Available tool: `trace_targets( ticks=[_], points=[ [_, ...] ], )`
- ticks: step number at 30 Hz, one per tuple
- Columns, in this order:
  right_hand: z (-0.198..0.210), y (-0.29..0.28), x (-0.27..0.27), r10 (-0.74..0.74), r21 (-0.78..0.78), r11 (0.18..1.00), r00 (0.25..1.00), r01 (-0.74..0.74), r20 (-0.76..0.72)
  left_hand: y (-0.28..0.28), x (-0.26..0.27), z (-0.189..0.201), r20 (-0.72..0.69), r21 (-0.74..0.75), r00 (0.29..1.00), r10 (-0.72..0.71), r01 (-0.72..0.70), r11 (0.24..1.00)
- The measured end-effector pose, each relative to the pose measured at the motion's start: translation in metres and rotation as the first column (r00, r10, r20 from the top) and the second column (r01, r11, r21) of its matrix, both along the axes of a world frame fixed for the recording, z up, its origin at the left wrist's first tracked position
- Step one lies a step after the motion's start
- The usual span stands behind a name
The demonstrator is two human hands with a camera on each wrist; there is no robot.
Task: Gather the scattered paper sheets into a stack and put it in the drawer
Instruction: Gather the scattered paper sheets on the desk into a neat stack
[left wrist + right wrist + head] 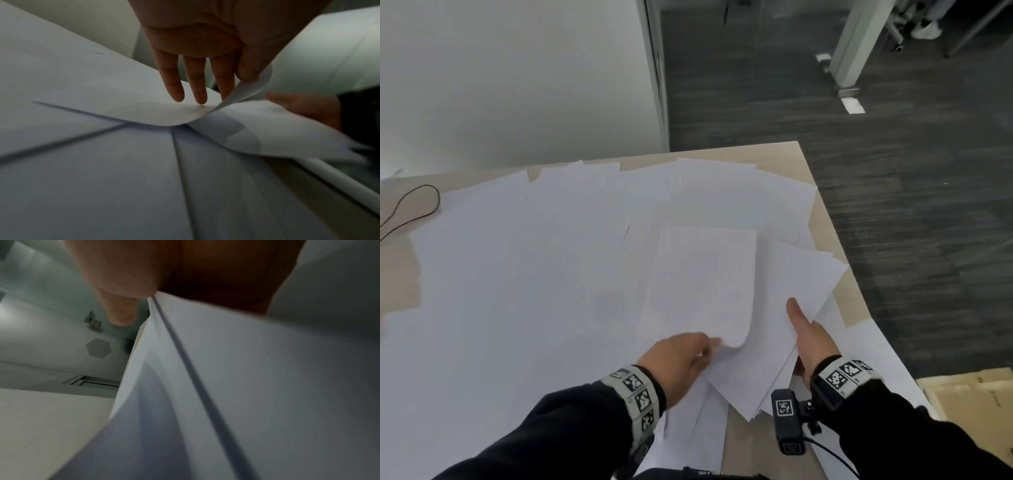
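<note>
Adding one more sheet (702, 284) to the bundle (774, 329) at the table's (822, 219) right edge.

Left hand (681, 356) pinches the sheet's near corner between thumb and a finger, corner curled up; the other fingers (174, 84) are straight, tips down on paper. Right hand (811, 339) grips the fanned bundle, thumb on top, remaining digits hidden beneath. My read: drag the sheet flat across onto the bundle, slip its corner under the right thumb, release only once clamped. Bundle edges are splayed, so knock them square on the table before moving on, else sheets may slip out. Loose sheets (534, 274) cover most of the table; drawer not in view.
</note>
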State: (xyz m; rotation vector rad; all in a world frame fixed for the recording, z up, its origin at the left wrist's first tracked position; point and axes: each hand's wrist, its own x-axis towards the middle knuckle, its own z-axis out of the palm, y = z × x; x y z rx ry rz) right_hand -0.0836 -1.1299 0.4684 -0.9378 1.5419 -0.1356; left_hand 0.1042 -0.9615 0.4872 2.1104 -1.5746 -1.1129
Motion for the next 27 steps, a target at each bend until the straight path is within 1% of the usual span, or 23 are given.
trace_targets(
  ticks=[1,4,6,8,10,12,14,15,16,17,18,19,20,23,27],
  points=[
    [0.000,0.004,0.002,0.020,-0.009,1.000,1.000,-0.020,0.014,0.003,-0.008,-0.001,0.000,0.008,0.998,-0.055,0.055,0.998],
    [-0.010,0.014,0.003,0.075,-0.053,0.996,0.987,-0.068,0.141,0.011,-0.025,-0.002,0.038,0.050,0.972,-0.231,0.229,0.972],
    [-0.015,0.021,0.003,0.118,-0.040,0.993,0.980,-0.113,0.162,0.019,-0.027,-0.006,0.042,0.049,0.959,-0.280,0.277,0.959],
    [-0.019,0.026,0.003,0.136,-0.040,0.991,0.977,-0.131,0.164,0.029,-0.025,-0.012,0.034,0.000,0.950,-0.311,0.311,0.950],
    [-0.020,0.029,0.002,0.140,-0.040,0.990,0.976,-0.135,0.166,0.039,-0.019,-0.015,0.093,-0.028,0.947,-0.307,0.311,0.950],
    [-0.017,0.030,-0.001,0.123,-0.057,0.991,0.984,-0.117,0.125,0.049,-0.006,-0.016,0.217,0.019,0.953,-0.214,0.215,0.976],
    [-0.015,0.028,-0.005,0.117,-0.123,0.986,0.991,-0.109,0.058,0.061,0.014,-0.019,0.340,0.100,0.940,-0.014,-0.021,0.995],
    [-0.012,0.026,-0.007,0.127,-0.167,0.978,0.992,-0.124,0.009,0.067,0.026,-0.022,0.395,0.151,0.914,0.091,-0.162,0.975],
    [-0.009,0.024,-0.009,0.129,-0.205,0.970,0.991,-0.133,-0.033,0.074,0.038,-0.026,0.435,0.199,0.881,0.185,-0.294,0.935],
    [-0.006,0.022,-0.012,0.124,-0.232,0.963,0.991,-0.133,-0.056,0.082,0.049,-0.029,0.461,0.246,0.850,0.255,-0.398,0.884],
    [-0.001,0.021,-0.014,0.112,-0.257,0.958,0.991,-0.126,-0.069,0.090,0.059,-0.031,0.476,0.292,0.831,0.289,-0.459,0.839],
    [0.004,0.020,-0.016,0.101,-0.277,0.953,0.992,-0.119,-0.079,0.098,0.066,-0.032,0.482,0.329,0.824,0.297,-0.484,0.811],
    [0.008,0.018,-0.019,0.082,-0.298,0.949,0.993,-0.103,-0.082,0.104,0.071,-0.033,0.482,0.346,0.823,0.300,-0.493,0.798],
    [0.016,0.013,-0.023,0.016,-0.331,0.943,0.997,-0.042,-0.079,0.108,0.071,-0.029,0.482,0.332,0.821,0.306,-0.495,0.803],
    [0.016,0.009,-0.025,-0.068,-0.323,0.946,0.994,0.038,-0.082,0.105,0.064,-0.023,0.496,0.302,0.811,0.309,-0.495,0.815]
  ],
)
